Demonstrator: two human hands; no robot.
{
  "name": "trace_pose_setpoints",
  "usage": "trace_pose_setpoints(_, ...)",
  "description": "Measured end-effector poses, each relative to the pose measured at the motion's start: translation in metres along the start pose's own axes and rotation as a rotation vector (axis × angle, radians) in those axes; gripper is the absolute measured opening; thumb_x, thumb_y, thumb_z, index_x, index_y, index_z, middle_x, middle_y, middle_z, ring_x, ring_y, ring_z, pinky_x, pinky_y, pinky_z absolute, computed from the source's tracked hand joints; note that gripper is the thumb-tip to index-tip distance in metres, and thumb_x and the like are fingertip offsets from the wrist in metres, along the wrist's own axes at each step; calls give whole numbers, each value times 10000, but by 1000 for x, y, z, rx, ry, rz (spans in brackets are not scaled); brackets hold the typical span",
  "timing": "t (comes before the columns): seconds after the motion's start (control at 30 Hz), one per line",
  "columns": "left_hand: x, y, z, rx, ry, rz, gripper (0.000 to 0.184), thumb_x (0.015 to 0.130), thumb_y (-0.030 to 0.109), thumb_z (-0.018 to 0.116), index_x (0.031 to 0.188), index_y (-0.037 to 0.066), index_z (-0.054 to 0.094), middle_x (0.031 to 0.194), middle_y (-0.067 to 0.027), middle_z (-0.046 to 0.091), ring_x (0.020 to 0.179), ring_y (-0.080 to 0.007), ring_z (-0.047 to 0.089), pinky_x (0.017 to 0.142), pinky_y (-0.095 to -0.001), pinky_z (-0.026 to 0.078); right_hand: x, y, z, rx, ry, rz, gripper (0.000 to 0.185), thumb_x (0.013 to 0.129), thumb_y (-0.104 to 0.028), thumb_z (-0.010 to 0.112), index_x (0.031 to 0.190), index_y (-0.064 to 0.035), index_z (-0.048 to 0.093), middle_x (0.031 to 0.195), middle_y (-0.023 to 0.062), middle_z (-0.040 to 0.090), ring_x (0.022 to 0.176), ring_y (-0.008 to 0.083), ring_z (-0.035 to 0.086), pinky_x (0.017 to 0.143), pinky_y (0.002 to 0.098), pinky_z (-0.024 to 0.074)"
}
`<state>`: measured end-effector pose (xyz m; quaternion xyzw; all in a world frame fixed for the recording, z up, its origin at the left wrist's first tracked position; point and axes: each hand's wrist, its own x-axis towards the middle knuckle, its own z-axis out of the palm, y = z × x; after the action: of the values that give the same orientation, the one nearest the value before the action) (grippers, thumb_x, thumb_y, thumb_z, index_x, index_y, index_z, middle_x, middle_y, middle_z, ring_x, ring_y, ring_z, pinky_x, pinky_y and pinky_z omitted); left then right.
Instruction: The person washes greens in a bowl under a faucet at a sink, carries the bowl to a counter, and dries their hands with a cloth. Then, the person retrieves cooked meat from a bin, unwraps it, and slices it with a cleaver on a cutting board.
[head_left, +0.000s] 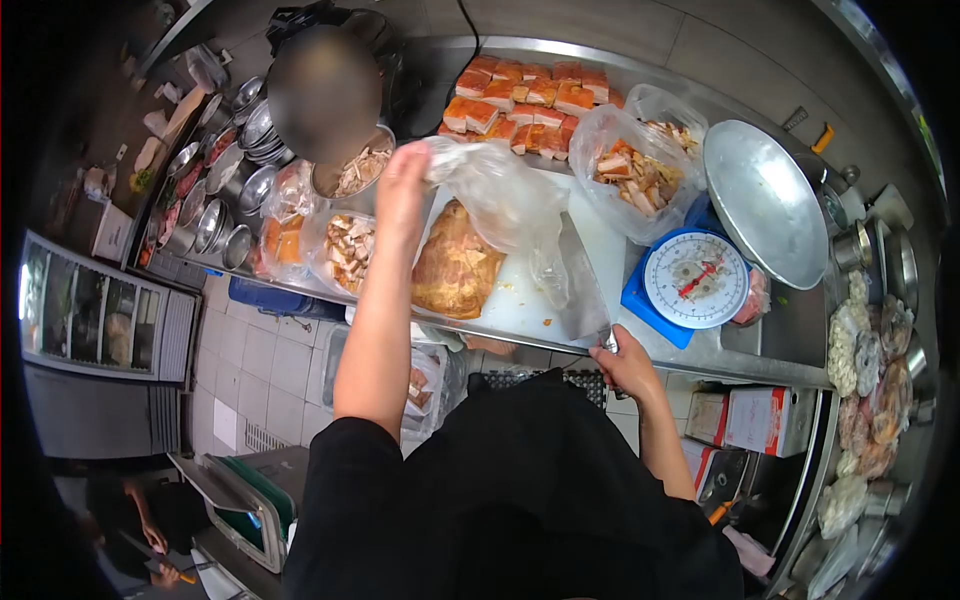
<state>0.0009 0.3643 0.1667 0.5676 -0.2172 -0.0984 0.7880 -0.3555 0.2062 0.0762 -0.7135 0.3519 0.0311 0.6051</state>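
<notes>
My left hand is raised over the counter, its fingers closed on a clear plastic bag. The bag hangs loosely to the right, across the white cutting board. Below it on the board lies a large browned slab of meat. At the counter's front edge my right hand grips the handle of a cleaver. The wide blade points away from me, and the bag's lower end hangs beside it. Left of the slab sits a bag of chopped meat.
Behind the board are rows of roasted meat blocks. On the right stand a blue dial scale with a metal pan and a bag of cut meat. Metal bowls crowd the left. Another person's hands show at lower left.
</notes>
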Motion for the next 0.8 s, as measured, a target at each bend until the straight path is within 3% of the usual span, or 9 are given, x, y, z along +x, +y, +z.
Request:
trace_pose_setpoints(0.13,-13,-1,-49,-169,203,63,133,917,108,535,941,11,624,1015,-83,664,945,-161,613,875,-285,464,5,4,4,-2,-2,-5,192,873,-154,639,957,-41,508,584,25,522,434,112,496,397,276,390)
trace_pose_setpoints(0.2,-39,1,-62,-392,123,-66,105,901,112,509,863,29,561,932,-133,653,910,-221,628,889,-367,498,6,6,6,88,18,9,194,874,-158,638,952,-44,502,587,25,520,437,109,495,394,277,389)
trace_pose_setpoints(0.27,-58,-24,-72,-267,14,-85,96,893,120,522,819,60,526,817,-124,616,792,-215,622,789,-380,533,5,9,5,81,25,9,196,874,-159,639,958,-47,502,586,24,517,434,109,492,394,275,390)
trace_pose_setpoints(0.3,-72,-24,-54,2,23,-155,108,893,161,549,838,72,525,728,-95,560,700,-190,593,711,-356,540,5,10,4,78,44,8,198,874,-159,640,964,-50,501,584,24,514,432,109,489,394,274,390)
trace_pose_setpoints(0.33,-81,-30,-36,513,24,-254,205,885,236,610,971,52,579,872,-138,626,836,-244,628,813,-380,517,5,10,2,71,35,8,198,874,-159,640,964,-50,501,584,24,514,432,109,489,394,274,390)
trace_pose_setpoints(0.4,-108,-35,4,1144,-166,322,372,824,280,707,1121,90,588,1092,-127,641,1069,-307,595,956,-448,422,5,8,-5,52,11,-7,178,880,-140,629,952,-69,484,594,12,509,429,100,472,388,261,370)
trace_pose_setpoints(0.5,-123,-71,21,1463,-329,521,529,770,244,739,1245,106,551,1268,-114,569,1224,-336,492,1054,-523,294,12,7,-16,16,-6,-37,206,869,-167,635,964,-47,498,588,34,528,433,120,504,398,282,397)
trace_pose_setpoints(0.67,-119,-79,31,1276,-376,250,450,714,87,726,1147,86,606,1167,-120,625,1142,-341,554,1019,-452,382,23,18,-24,-39,-37,-65,212,869,-183,627,948,-41,491,600,48,549,439,124,523,406,287,408)
trace_pose_setpoints(0.8,-156,-51,18,697,188,192,295,781,5,591,1074,28,617,1020,-120,650,961,-260,626,866,-344,482,13,17,-23,-188,16,-87,254,862,-210,634,987,-26,511,663,114,613,511,200,601,479,333,463)
